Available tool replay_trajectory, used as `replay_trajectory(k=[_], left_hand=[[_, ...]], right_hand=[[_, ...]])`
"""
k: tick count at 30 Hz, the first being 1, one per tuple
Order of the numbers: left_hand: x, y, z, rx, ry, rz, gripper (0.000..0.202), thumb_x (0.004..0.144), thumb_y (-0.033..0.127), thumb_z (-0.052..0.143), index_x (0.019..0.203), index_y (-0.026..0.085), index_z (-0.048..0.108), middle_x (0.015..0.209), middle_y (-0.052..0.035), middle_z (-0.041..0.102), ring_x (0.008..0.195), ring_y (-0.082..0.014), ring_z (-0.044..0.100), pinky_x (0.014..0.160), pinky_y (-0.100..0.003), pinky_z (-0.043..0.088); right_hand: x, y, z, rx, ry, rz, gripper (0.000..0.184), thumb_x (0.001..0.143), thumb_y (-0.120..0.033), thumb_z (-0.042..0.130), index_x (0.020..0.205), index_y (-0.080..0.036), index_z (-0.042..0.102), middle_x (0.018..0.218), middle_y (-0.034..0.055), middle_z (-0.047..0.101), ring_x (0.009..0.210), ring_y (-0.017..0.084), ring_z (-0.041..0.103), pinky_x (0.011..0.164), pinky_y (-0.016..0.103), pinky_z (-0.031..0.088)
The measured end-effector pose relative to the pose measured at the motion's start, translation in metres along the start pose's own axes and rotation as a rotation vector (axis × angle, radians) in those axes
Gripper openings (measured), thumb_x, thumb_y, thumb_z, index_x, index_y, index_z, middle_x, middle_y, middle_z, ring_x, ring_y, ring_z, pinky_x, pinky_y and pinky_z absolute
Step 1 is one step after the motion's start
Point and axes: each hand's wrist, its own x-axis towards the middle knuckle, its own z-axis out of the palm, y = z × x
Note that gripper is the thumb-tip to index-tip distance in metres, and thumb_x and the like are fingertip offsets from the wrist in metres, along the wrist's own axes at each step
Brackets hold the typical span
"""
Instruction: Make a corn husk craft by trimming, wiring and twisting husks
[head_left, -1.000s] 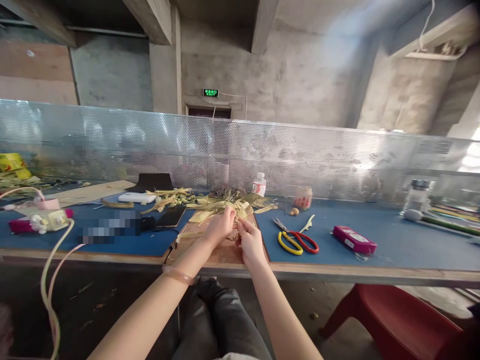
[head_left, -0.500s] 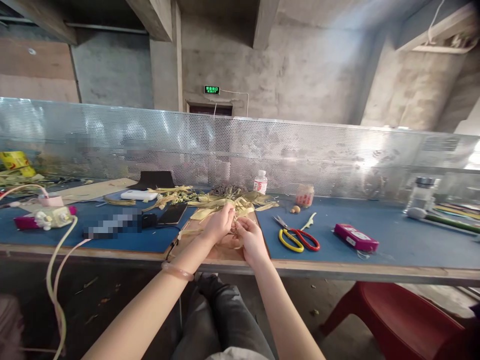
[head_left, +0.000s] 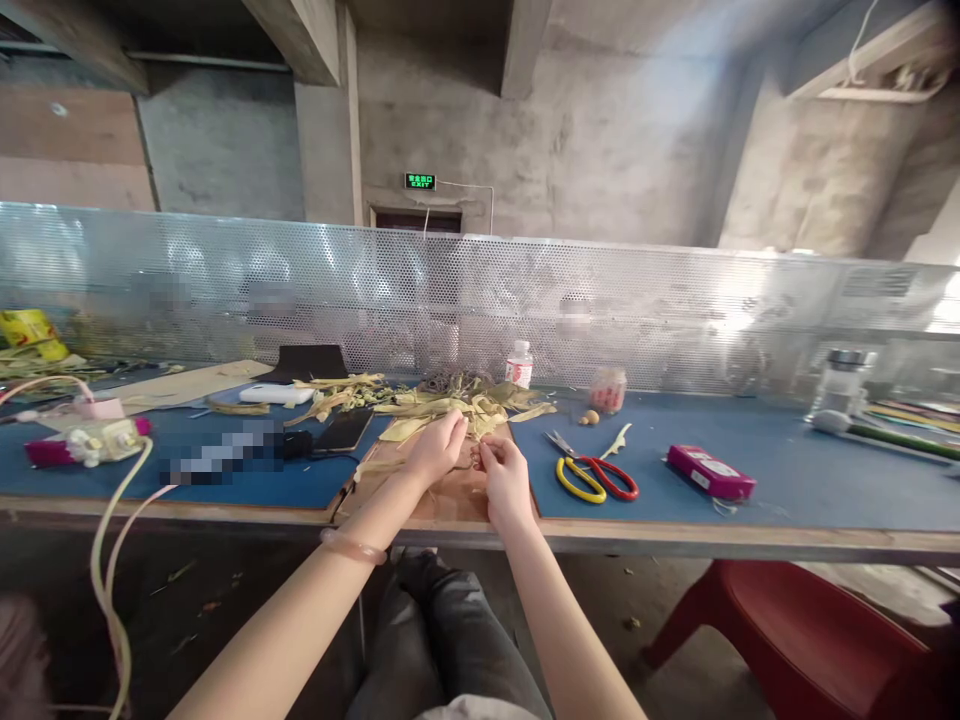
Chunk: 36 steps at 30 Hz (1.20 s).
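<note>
Pale yellow, flat, leaf-like strips (head_left: 489, 412) lie loosely heaped at the back of the brown wooden board (head_left: 450, 508), just beyond the bare left hand (head_left: 436, 450) and bare right hand (head_left: 506, 482). They look light, limp and easily torn, best pinched flat near one end. Both hands' fingers are curled; whether they clamp a strip, I cannot tell.

Straw yellow is shown by the strips (head_left: 409, 426), blue by the bench (head_left: 795, 490), yellow and red by the scissor handles (head_left: 598, 468), dotted silver by the screen (head_left: 525, 290).
</note>
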Motion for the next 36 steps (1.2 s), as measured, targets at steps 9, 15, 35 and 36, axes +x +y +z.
replay_trajectory(k=[9,15,35,36], left_hand=[[0.0013,0.0016,0.0014,0.172,-0.035,0.136,0.024,0.092,0.024,0.03,0.078,0.019,0.048,0.078,-0.0025,0.053,0.072,-0.0145,0.052,0.064,-0.025,0.039],[-0.0021,0.0021,0.0033,0.303,-0.1,0.258,0.017,0.09,0.02,0.036,0.092,0.018,0.053,0.089,-0.0042,0.058,0.075,-0.0148,0.056,0.062,-0.024,0.039],[-0.0012,0.0041,0.0066,0.399,-0.004,0.325,0.011,0.089,0.018,0.038,0.084,0.018,0.049,0.082,-0.0039,0.055,0.072,-0.0153,0.056,0.058,-0.025,0.039],[-0.0011,0.0042,0.0068,0.399,-0.001,0.32,0.012,0.089,0.018,0.037,0.085,0.018,0.049,0.082,-0.0039,0.055,0.071,-0.0152,0.056,0.058,-0.025,0.039]], right_hand=[[0.0006,-0.0027,0.0001,0.077,0.008,0.041,0.04,0.064,-0.03,0.065,0.099,-0.013,0.057,0.074,0.0025,0.063,0.068,0.015,0.058,0.062,0.027,0.046],[0.0004,-0.0044,0.0,0.178,-0.046,0.038,0.037,0.063,-0.033,0.068,0.095,-0.016,0.058,0.062,-0.0041,0.056,0.06,0.012,0.054,0.057,0.024,0.044],[0.0018,0.0029,0.0003,0.008,0.016,-0.081,0.023,0.07,-0.038,0.061,0.074,-0.015,0.058,0.067,0.0008,0.058,0.064,0.014,0.054,0.06,0.026,0.045],[0.0018,0.0029,0.0003,0.012,0.015,-0.077,0.022,0.07,-0.037,0.061,0.074,-0.016,0.058,0.066,0.0003,0.058,0.063,0.014,0.054,0.06,0.026,0.044]])
